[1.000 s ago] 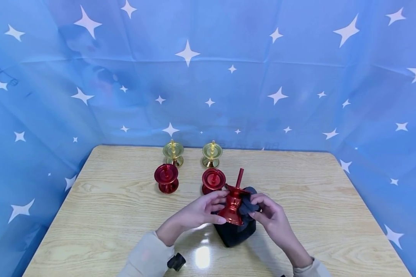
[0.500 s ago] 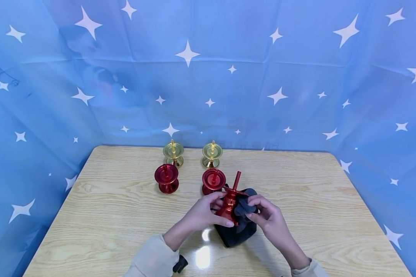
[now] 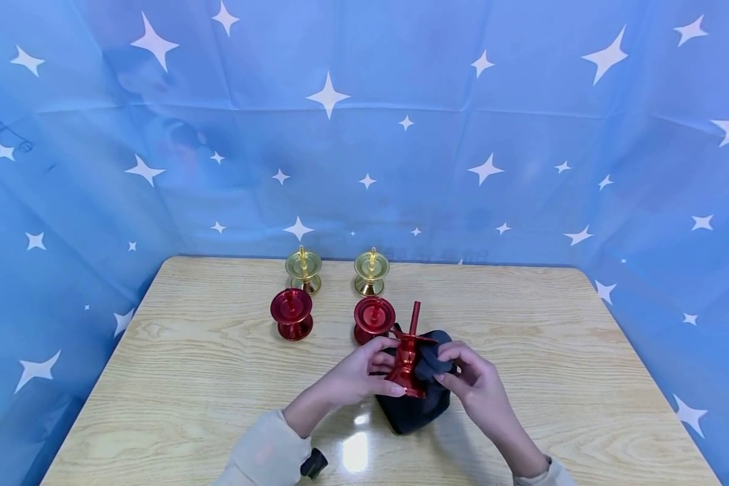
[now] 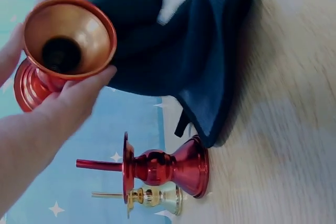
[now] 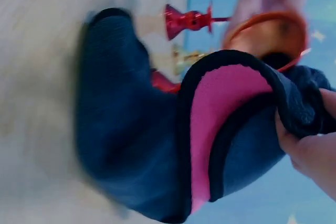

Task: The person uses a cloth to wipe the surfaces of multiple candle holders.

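In the head view my left hand [image 3: 352, 376] grips a red metal candle holder [image 3: 406, 368] by its body, close to upright over the table. Its hollow underside faces the left wrist view, where the copper-coloured inside [image 4: 88, 32] shows. My right hand [image 3: 480, 388] pinches a bunched dark cloth [image 3: 412, 413] against the holder's right side. The rest of the cloth hangs down below the holder, and the right wrist view shows its pink reverse [image 5: 210, 103]. Part of the holder's plate is hidden behind the cloth in the head view.
Two more red candle holders stand upright, one to the left [image 3: 291, 314] and one just behind my left hand [image 3: 374, 316]. Behind them are two gold candle holders, left [image 3: 304, 266] and right [image 3: 371, 270]. A blue star-patterned curtain [image 3: 364, 148] borders the wooden table [image 3: 553, 351].
The held candle holder has turned more upright, its spike shifting slightly left and down. My left hand has shifted a little with it; the right hand keeps the cloth at its side.
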